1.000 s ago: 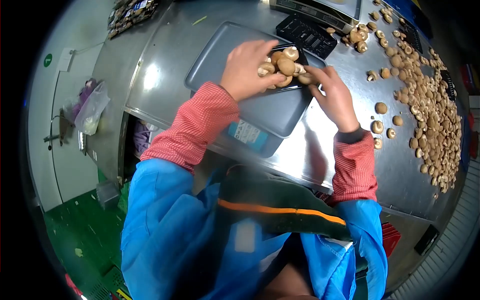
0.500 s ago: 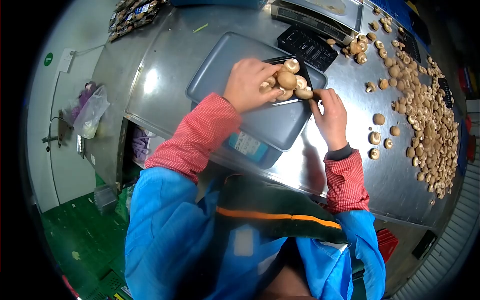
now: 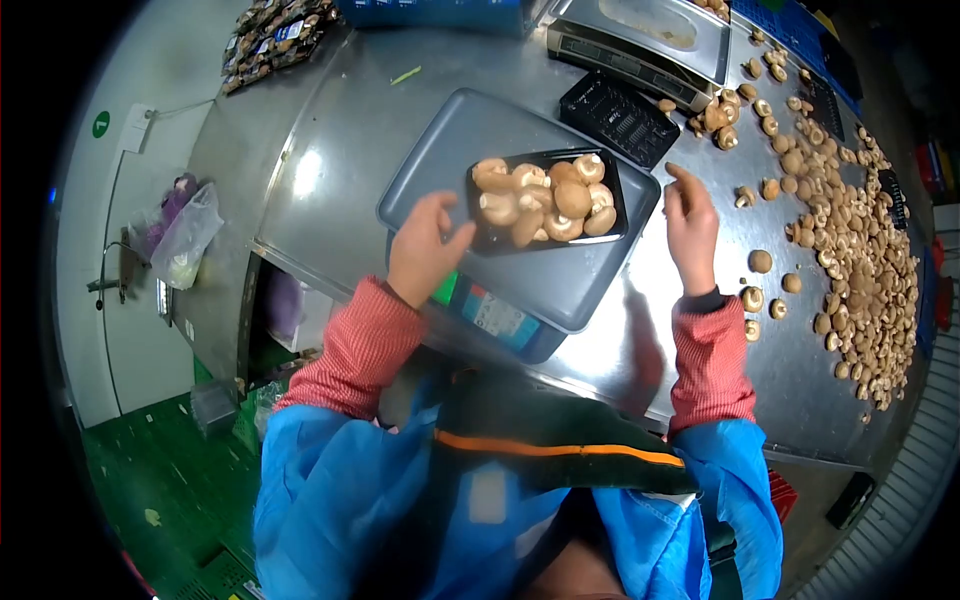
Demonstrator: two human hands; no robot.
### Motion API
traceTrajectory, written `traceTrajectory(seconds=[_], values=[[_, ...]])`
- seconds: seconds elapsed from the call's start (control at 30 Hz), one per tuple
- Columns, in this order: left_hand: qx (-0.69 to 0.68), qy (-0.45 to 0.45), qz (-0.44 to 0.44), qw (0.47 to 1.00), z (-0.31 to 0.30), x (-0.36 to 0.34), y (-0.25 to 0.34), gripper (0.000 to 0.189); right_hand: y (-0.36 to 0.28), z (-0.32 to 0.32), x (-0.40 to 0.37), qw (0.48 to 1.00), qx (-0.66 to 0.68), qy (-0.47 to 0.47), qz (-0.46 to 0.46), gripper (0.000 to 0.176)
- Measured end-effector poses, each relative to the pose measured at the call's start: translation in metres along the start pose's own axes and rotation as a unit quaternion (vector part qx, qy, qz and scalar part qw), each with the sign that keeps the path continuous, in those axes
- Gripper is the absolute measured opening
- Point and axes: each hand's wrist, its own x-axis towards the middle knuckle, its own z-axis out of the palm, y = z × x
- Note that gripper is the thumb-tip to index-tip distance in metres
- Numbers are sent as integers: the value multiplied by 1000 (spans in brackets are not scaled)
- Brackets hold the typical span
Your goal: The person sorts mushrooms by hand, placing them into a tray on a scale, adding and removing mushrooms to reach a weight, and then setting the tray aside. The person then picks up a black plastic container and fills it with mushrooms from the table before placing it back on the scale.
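A black punnet (image 3: 484,238) full of brown mushrooms (image 3: 572,199) sits on a large grey tray (image 3: 440,135). Its mushrooms lie mixed, some caps up, some stems up. Just left of the punnet, over the tray's near left edge, is my left hand (image 3: 425,252), thumb and fingers apart, holding nothing. My right hand (image 3: 692,232) hovers off the tray's right edge, with bent fingers spaced from the thumb and nothing between them. Neither hand touches the punnet. Under the tray's near side, part of a blue-grey device with a label (image 3: 492,314) shows.
An empty black punnet (image 3: 622,118) lies behind the tray, beside a metal weighing scale (image 3: 630,62). Loose mushrooms (image 3: 860,270) cover the right of the steel table (image 3: 340,190). Packed bags (image 3: 277,45) lie at the back left, near a blue crate (image 3: 440,14).
Both hands have let go of the mushrooms and punnet. My left hand has drawn back left and nearer; my right has moved right. The filled punnet is now fully visible.
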Motion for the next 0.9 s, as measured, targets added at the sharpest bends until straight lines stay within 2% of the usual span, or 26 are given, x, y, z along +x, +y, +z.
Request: traceTrajectory(seconds=[0.07, 0.13, 0.2, 0.27, 0.3, 0.33, 0.4, 0.47, 0.57, 0.7, 0.9], values=[[114, -48, 65, 990, -3, -1, 10, 36, 31, 10, 33, 1000, -4, 5, 29, 18], [119, -51, 60, 990, 7, 4, 10, 33, 65, 28, 62, 999, -29, -15, -15, 17], [8, -72, 2, 997, 11, 11, 10, 25, 88, 49, 83, 993, 31, -111, 33, 21], [-124, -82, -50, 988, 24, 19, -13, 24, 97, 68, 93, 984, -54, -163, -38, 27], [-239, -115, -117, 957, 21, 25, -5, 27, 82, 68, 94, 975, -113, -190, -31, 25], [-288, -126, -139, 939, 15, 30, 1, 28, 68, 68, 96, 961, -170, -218, -24, 24], [-382, -149, -190, 892, 6, 36, 7, 31, 77, 72, 96, 960, -179, -203, -75, 21], [-405, -169, -205, 875, 2, 45, 3, 34, 86, 71, 95, 958, -177, -192, -123, 16], [-449, -184, -216, 847, -7, 65, -1, 30, 92, 67, 96, 968, -114, -199, -98, 14], [-487, -136, -192, 841, -12, 125, -1, 31, 94, 71, 98, 958, -129, -202, -155, 9], [-523, 2, -99, 847, -9, 261, -2, 35, 92, 76, 94, 970, -126, -172, -118, 12]])
